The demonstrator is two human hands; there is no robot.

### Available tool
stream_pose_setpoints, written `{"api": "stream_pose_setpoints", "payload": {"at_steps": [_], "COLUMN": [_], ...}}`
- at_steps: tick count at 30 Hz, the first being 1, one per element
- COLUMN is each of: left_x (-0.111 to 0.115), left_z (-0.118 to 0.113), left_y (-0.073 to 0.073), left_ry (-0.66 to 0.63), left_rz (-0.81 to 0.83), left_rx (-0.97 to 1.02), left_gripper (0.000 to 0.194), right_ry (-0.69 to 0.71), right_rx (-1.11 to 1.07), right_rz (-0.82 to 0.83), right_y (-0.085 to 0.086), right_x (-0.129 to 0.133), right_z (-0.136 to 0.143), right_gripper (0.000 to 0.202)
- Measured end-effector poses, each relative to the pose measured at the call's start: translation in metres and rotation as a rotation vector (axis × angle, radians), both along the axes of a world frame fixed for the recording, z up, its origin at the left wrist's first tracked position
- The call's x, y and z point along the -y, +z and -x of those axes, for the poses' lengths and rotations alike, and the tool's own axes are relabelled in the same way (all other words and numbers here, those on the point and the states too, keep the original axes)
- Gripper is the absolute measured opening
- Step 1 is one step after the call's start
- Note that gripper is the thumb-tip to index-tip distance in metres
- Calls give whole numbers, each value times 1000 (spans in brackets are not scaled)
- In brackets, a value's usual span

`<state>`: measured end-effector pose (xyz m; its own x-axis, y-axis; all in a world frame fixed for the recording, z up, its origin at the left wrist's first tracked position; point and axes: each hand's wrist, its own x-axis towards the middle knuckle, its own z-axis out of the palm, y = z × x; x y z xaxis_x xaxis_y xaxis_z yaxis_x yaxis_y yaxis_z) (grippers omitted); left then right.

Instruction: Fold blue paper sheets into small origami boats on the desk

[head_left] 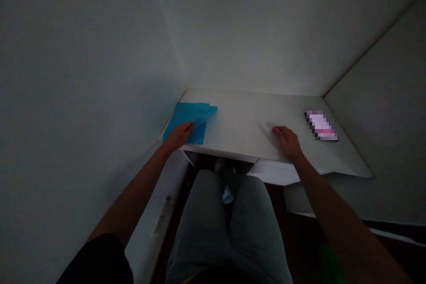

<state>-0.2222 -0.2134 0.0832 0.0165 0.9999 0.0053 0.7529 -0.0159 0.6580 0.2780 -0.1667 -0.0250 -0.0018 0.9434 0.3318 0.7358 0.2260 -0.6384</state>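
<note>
One left hand (181, 135) grasping a blue sheet (191, 113), right hand (288, 140) loosely closed over white desk (239, 120), lit phone (321, 125) beside it.

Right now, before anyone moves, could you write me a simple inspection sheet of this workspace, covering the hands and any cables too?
Surface: white desktop, dimly lit.
Job's things: upper blue sheet, partly over a lower blue sheet, at the left end.
Clutter: phone-like device, blurred, screen lit, near the right end.
Grippers: none, bare hands; left hand pinches the upper sheet's near edge; right hand is at the desktop's right half, nothing seen in it.
Cables: nothing seen.
Surroundings: pale wall at left, others behind and at right; the person's legs in front; dim green shape at lower right, unclear.
</note>
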Motion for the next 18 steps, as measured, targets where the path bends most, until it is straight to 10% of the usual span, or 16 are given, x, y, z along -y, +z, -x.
{"api": "stream_pose_setpoints", "payload": {"at_steps": [5,8,18], "left_x": [-20,-43,-62], "left_z": [-32,-41,-72], "left_y": [54,63,-48], "left_ry": [102,132,82], "left_rz": [-59,-142,86], "left_rx": [688,792,62], "left_gripper": [60,63,53], "right_ry": [-11,-8,-13], "right_rx": [-25,-30,-44], "right_rz": [-24,-40,-22], "right_y": [-1,0,4], "right_x": [1,2,5], "right_z": [2,4,7], "right_gripper": [68,67,71]}}
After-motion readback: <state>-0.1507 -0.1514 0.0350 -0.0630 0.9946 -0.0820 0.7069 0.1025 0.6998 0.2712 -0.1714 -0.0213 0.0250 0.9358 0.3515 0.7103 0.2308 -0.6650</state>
